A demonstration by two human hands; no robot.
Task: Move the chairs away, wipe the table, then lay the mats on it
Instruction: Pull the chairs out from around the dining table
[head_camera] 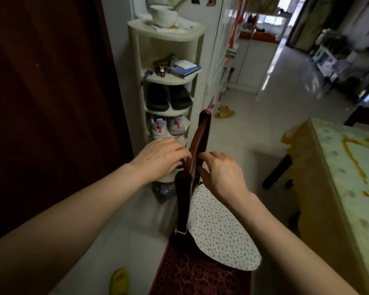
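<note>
Both hands are on the dark wooden chair (198,143): the left hand (161,159) has its fingers curled over the backrest from the left side, and the right hand (222,174) pinches it from the right, so the backrest sits squeezed between them. The chair's speckled seat cushion (219,228) is just below the right wrist, and the table (347,177) with its stained top stands off to the right of the right hand, a white shoe rack (168,81) up past the left one.

No writing, label, brand or number can be read anywhere in this room. The blue booklet (185,68) on the far corner shelf (166,78) shows only a blank pale cover, too blurred for letters.
</note>
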